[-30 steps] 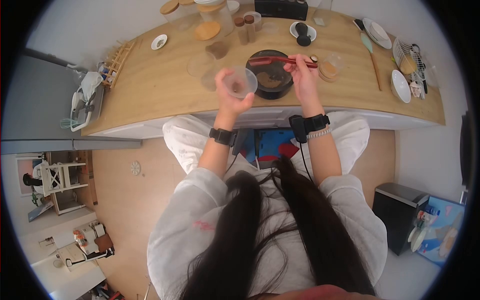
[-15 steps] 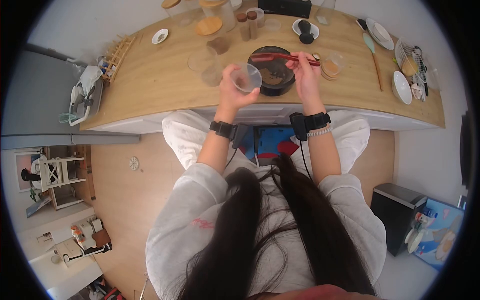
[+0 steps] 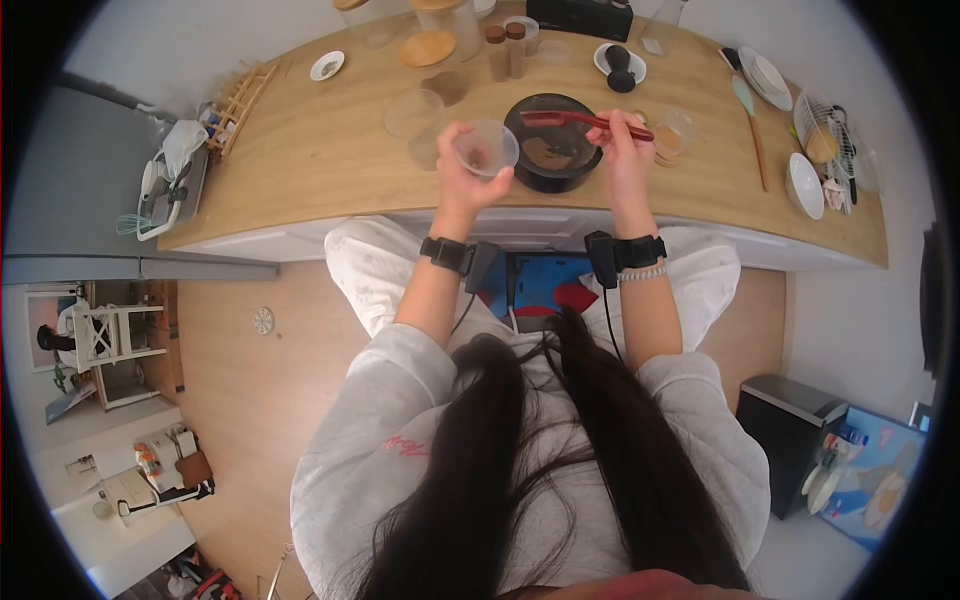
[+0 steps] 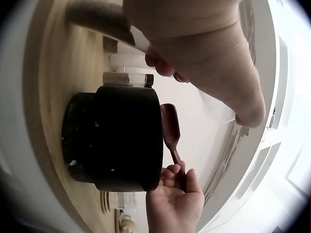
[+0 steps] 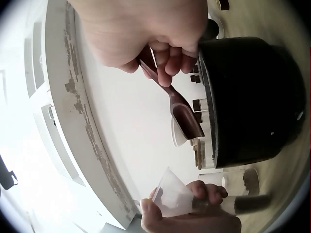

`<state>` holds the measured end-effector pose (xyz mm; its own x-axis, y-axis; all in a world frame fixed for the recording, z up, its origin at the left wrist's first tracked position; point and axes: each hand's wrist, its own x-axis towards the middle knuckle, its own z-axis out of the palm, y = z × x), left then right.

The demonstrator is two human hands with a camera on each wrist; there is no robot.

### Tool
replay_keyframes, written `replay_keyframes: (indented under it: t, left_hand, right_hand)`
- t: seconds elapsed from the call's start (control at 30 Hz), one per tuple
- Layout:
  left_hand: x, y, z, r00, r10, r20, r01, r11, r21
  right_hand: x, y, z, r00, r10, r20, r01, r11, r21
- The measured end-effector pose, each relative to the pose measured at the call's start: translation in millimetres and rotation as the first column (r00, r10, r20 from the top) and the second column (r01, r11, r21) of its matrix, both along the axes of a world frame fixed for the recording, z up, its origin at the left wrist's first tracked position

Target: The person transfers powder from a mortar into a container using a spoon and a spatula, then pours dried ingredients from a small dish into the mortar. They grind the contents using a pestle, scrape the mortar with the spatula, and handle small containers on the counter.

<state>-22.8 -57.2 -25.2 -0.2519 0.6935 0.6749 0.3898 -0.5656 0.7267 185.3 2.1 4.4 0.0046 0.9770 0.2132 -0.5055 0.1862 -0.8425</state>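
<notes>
My left hand holds a translucent plastic cup, fingers and thumb round its side. The cup is tipped, with a little brown residue inside. Just right of it, on the counter, stands a round black pot with brown powder at its bottom. My right hand pinches the handle of a dark red scoop over the pot. In the right wrist view the scoop's trough hangs beside the pot's rim, and its hollow looks bare.
Clear jars with brown contents stand behind my left hand. Two brown-capped tubes are further back. A small tub of tan powder sits right of the pot. A spatula and white bowl lie further right.
The cup has shifted up and slightly right with my left hand and stays tipped. My right hand keeps the scoop over the pot. The whole counter view has drifted a little.
</notes>
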Motion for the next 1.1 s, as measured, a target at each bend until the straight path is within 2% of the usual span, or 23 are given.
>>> replay_keyframes:
  t: [0.03,0.1,0.13,0.2,0.33,0.4,0.6,0.73,0.8,0.83,0.9,1.03,1.1]
  left_hand:
    - [-0.9,0.8,-1.3,1.0,-0.002,0.009,0.002,1.0,0.009]
    - [-1.8,1.5,-0.9,0.999,0.004,0.036,-0.004,1.0,0.011]
    - [-1.8,1.9,-0.9,0.998,0.007,0.06,-0.008,1.0,0.014]
    - [-3.1,4.4,-4.1,0.997,0.002,0.079,-0.004,1.0,0.023]
    - [-5.1,5.8,-6.9,0.994,-0.005,0.106,0.0,0.999,0.045]
    - [-5.9,5.1,-6.5,0.993,-0.002,0.114,-0.002,0.999,0.039]
    - [-7.4,4.6,-7.4,0.987,-0.009,0.162,0.006,1.0,0.021]
    - [-6.8,4.8,-6.4,0.987,0.0,0.161,-0.005,1.0,0.028]
    - [-7.4,5.2,-6.0,0.987,0.004,0.16,-0.01,0.999,0.036]
    - [-7.8,5.0,-6.0,0.987,0.006,0.158,-0.013,0.999,0.043]
    - [-7.8,3.7,-3.9,0.987,0.012,0.159,-0.019,0.999,0.041]
    - [-8.6,4.0,-4.4,0.985,0.016,0.173,-0.023,0.999,0.04]
    - [-9.1,4.1,-5.1,0.983,0.007,0.183,-0.014,0.999,0.035]
  right_hand:
    - [1.4,-1.2,1.1,1.0,0.003,0.002,-0.003,1.0,0.0]
    - [4.2,-3.8,3.3,0.956,-0.131,0.264,0.111,0.99,0.089]
    - [5.5,-5.2,5.1,0.955,-0.129,0.268,0.11,0.99,0.087]
    - [8.0,-7.9,10.5,0.879,-0.181,0.441,0.104,0.976,0.192]
    - [8.4,-9.0,16.6,0.823,-0.186,0.537,0.1,0.978,0.185]
    - [7.1,-7.1,16.2,0.762,-0.233,0.604,0.124,0.968,0.217]
    - [4.8,-3.8,18.4,0.653,-0.263,0.71,0.125,0.962,0.241]
    - [2.9,-5.3,21.8,0.637,-0.255,0.727,0.101,0.963,0.249]
    - [2.2,-8.1,24.3,0.576,-0.331,0.748,0.087,0.934,0.347]
    - [1.9,-10.1,25.2,0.576,-0.33,0.748,0.085,0.934,0.347]
    - [1.8,-13.5,26.1,0.65,-0.315,0.692,0.095,0.937,0.337]
    - [3.9,-14.0,20.1,0.667,-0.329,0.669,0.114,0.932,0.344]
    - [2.8,-18.7,26.0,0.683,-0.275,0.677,0.098,0.952,0.289]
